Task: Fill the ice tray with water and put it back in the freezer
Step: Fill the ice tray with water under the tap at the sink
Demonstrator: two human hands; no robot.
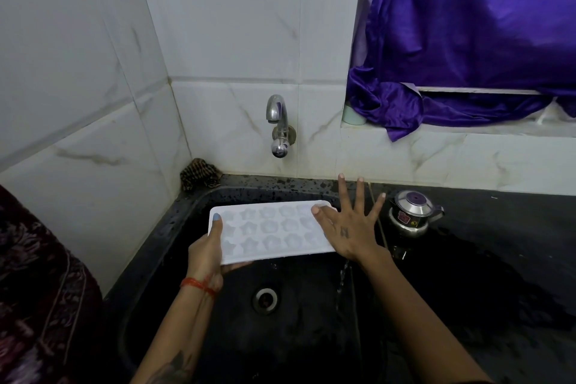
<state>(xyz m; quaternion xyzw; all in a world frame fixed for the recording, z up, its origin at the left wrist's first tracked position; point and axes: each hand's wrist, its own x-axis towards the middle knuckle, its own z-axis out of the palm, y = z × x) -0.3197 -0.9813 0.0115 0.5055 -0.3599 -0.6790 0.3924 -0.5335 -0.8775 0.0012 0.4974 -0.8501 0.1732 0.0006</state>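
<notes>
A white ice tray (pixel 269 232) with star and flower shaped cells is held over the black sink (pixel 187 212). My left hand (pixel 207 251) grips its left end, thumb on top and fingers beneath. My right hand (pixel 350 224) has its fingers spread straight at the tray's right end, the thumb lying on the rim. A thin stream of water (pixel 342 280) runs off below the tray's right corner into the sink. The steel tap (pixel 278 121) on the tiled wall above shows no running water.
A small steel kettle (pixel 411 213) with a purple lid knob stands on the wet black counter (pixel 486 246) to the right. A dark scrubber (pixel 199 178) sits in the sink's back left corner. Purple cloth (pixel 467 40) hangs over a ledge at upper right. The drain (pixel 265 299) lies below the tray.
</notes>
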